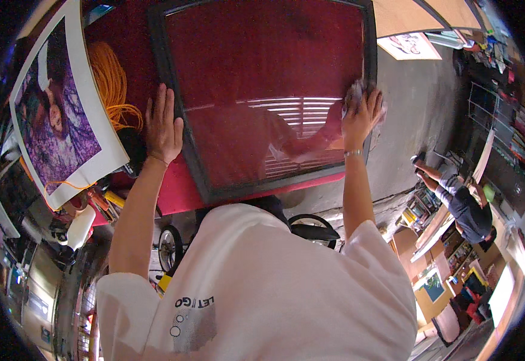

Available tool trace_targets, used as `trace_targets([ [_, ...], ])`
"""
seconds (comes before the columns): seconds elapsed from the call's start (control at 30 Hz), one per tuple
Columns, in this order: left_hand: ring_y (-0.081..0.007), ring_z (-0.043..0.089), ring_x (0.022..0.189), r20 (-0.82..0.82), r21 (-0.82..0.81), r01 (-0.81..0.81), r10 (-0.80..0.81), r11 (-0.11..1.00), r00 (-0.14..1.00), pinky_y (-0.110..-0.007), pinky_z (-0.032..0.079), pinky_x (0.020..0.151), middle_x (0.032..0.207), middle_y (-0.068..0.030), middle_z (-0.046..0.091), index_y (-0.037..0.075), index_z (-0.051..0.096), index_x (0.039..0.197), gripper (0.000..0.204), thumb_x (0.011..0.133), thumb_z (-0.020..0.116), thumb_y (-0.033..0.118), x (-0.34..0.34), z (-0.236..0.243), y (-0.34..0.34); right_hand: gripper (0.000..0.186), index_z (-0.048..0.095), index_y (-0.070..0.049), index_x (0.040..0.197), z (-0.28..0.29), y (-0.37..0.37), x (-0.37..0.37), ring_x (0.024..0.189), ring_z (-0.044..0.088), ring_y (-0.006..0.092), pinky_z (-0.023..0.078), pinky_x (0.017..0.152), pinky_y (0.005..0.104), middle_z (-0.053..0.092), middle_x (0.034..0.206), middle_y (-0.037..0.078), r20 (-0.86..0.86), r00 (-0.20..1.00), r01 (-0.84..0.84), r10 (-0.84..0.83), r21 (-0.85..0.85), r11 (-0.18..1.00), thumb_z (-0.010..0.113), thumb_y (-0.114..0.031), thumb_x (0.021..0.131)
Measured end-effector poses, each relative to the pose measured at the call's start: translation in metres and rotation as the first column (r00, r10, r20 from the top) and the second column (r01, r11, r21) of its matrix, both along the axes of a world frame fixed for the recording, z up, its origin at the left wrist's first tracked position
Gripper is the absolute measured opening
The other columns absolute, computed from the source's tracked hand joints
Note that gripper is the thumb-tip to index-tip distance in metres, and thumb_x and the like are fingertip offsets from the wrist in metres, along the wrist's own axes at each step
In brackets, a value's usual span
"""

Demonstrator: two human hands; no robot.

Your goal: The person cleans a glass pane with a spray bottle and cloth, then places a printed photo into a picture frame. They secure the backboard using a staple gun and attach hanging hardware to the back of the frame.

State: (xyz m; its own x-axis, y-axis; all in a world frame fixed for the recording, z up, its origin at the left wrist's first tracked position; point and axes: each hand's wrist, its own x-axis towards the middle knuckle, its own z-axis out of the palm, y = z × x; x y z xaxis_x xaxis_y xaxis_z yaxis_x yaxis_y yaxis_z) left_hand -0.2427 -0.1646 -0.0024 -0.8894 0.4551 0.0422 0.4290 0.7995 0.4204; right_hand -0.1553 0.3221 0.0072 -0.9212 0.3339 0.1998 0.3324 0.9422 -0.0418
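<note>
Centrally, framed pane: a glass panel (262,78) in a dark frame (274,183) lies between the two hands, stretching beyond the fingertips and back toward the body.
Reflection: white slats and a blurred forearm shape show in the glass, between the hands and slightly nearer the body.
Right hand: the right hand (362,117) is bent over a crumpled pale wad (356,91) at the frame's right side; how hard it presses I cannot tell.
Right wrist: a thin bracelet (353,153) circles it, just behind the hand.
Left hand: the left hand (164,126) is flat and empty, fingers straight and close together, thumb out, along the frame's left edge.
Red bench: the bench (179,189) carries the frame and shows beside the left forearm.
Orange cord: a loose coil (106,78) lies left of the left hand, past its fingertips.
Print: a white-bordered picture (61,114) sits farther left of that hand, beside the coil.
Co-worker: another person (467,207) is well apart, to the right of the right forearm.
</note>
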Motion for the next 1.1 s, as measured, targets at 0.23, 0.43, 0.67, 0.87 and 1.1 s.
trace_targets([
  [0.23, -0.0282, 0.022, 0.150, 0.055, -0.022, -0.014, 0.015, 1.000, 0.998, -0.049, 0.016, 0.122, 0.163, -0.0151, 0.018, 0.002, 0.025, 0.154, 0.065, 0.096, 0.046, 0.022, 0.005, -0.004, -0.009, 0.041, 0.063, 0.001, 0.123, -0.024, 0.014, -0.196, 0.145, 0.028, 0.0386, 0.020, 0.118, 0.0565, 0.035, 0.156, 0.019, -0.194, 0.977, -0.081, 0.087, 0.041, 0.996, 0.055, -0.026, 0.094],
  [0.43, -0.0261, 0.018, 0.151, 0.106, -0.064, 0.006, 0.001, 0.998, 0.994, -0.048, 0.016, 0.122, 0.164, -0.0129, 0.015, 0.002, 0.024, 0.154, 0.068, 0.095, 0.050, 0.023, -0.002, 0.005, 0.000, 0.037, 0.067, -0.003, 0.116, -0.047, -0.032, -0.250, 0.134, 0.042, 0.0463, 0.029, 0.113, 0.0562, 0.045, 0.147, 0.025, -0.395, 0.918, -0.047, 0.008, -0.090, 0.995, 0.063, -0.022, 0.085],
  [0.67, -0.0271, 0.021, 0.150, 0.066, -0.013, -0.018, 0.018, 1.000, 0.998, -0.049, 0.018, 0.121, 0.163, -0.0131, 0.019, 0.003, 0.024, 0.155, 0.069, 0.094, 0.052, 0.022, 0.007, 0.002, -0.008, 0.044, 0.061, -0.010, 0.124, 0.005, -0.284, -0.243, 0.129, 0.048, 0.0368, 0.035, 0.110, 0.0501, 0.054, 0.140, 0.016, -0.442, 0.691, -0.696, 0.572, -0.194, 0.692, 0.067, -0.011, 0.081],
  [0.87, -0.0270, 0.024, 0.149, -0.017, -0.001, -0.011, 0.011, 1.000, 1.000, -0.048, 0.019, 0.121, 0.162, -0.0138, 0.020, 0.003, 0.026, 0.154, 0.067, 0.094, 0.050, 0.020, 0.004, -0.001, -0.003, 0.040, 0.064, -0.009, 0.119, -0.007, -0.301, -0.196, 0.125, 0.051, 0.0387, 0.038, 0.108, 0.0504, 0.055, 0.138, 0.017, -0.295, 0.685, -0.716, 0.666, -0.442, 0.540, 0.067, -0.007, 0.079],
  [1.1, -0.0272, 0.024, 0.149, -0.008, 0.024, -0.027, 0.027, 0.999, 1.000, -0.047, 0.019, 0.121, 0.163, -0.0131, 0.019, 0.004, 0.024, 0.155, 0.065, 0.096, 0.048, 0.019, 0.006, 0.001, -0.002, 0.042, 0.061, -0.005, 0.122, 0.034, -0.310, 0.103, 0.126, 0.052, 0.0345, 0.040, 0.108, 0.0473, 0.055, 0.139, 0.014, 0.057, 0.748, -0.363, 0.661, -0.799, 0.479, 0.068, -0.010, 0.081],
])
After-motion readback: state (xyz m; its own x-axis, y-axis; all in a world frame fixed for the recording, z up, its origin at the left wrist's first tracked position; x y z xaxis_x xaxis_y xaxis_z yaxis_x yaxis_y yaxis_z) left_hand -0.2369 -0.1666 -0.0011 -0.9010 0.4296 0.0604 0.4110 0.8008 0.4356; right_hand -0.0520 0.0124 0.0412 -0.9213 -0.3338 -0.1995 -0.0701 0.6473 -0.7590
